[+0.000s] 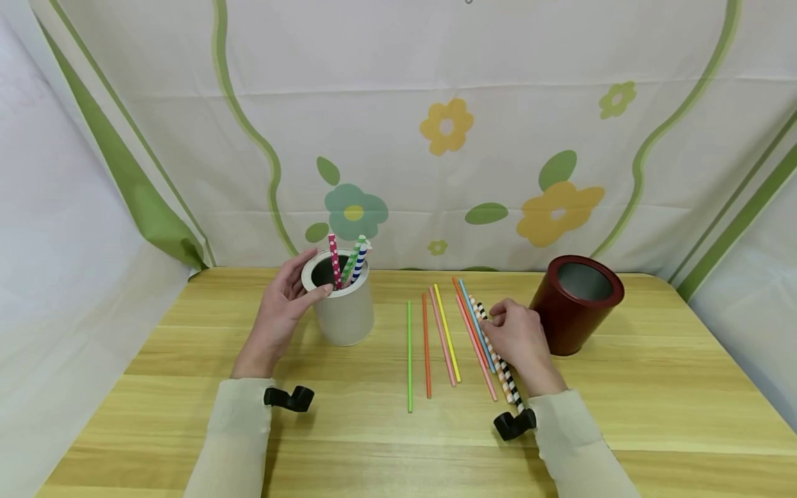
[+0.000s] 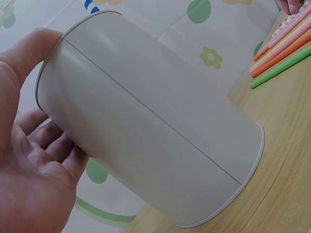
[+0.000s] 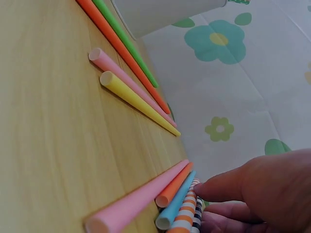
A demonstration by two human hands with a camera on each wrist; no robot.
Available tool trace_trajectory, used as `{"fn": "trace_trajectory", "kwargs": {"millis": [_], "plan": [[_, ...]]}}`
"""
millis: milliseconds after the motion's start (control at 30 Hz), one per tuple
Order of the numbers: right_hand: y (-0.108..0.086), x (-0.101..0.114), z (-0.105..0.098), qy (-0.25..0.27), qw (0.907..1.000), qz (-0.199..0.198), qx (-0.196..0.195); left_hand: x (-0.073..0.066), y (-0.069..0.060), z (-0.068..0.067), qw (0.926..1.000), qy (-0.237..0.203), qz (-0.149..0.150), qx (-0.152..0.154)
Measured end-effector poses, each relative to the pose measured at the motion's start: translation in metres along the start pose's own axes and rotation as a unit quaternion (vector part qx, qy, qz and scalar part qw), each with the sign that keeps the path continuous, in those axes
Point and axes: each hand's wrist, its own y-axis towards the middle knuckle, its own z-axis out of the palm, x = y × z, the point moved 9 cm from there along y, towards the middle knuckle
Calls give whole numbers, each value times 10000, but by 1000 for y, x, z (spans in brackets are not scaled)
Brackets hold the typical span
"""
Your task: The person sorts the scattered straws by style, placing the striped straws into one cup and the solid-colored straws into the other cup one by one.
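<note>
My left hand (image 1: 279, 311) holds the white canister (image 1: 345, 319) at its top, the thumb on the near rim and the fingers round the far left side. A pink dotted straw (image 1: 335, 260), a green striped straw (image 1: 351, 263) and a blue striped straw (image 1: 359, 261) stand in it, leaning. On the table, my right hand (image 1: 518, 340) pinches at an orange-and-white striped straw (image 3: 185, 211) and a black-and-white striped straw (image 1: 512, 387), which lie side by side. The thumb touches the orange-striped one; the fingertips are partly hidden beyond the black-striped one.
Left of the striped straws lie a blue straw (image 1: 478, 325), plain pink and orange straws, then a yellow straw (image 1: 447, 332) and a green straw (image 1: 409, 356). A dark red canister (image 1: 560, 318) stands beside my right hand. A flowered curtain (image 1: 398, 138) hangs behind the table.
</note>
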Motion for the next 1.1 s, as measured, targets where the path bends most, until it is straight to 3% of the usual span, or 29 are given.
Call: {"fn": "trace_trajectory", "kwargs": {"millis": [467,1100], "plan": [[1,-3,3,-49,9998,108,149,2,0,0,9999,20,-93,-30],[-1,11,-14,254,9991,-180,-286,1,-1,-1,9999,-40,-45,-120]]}}
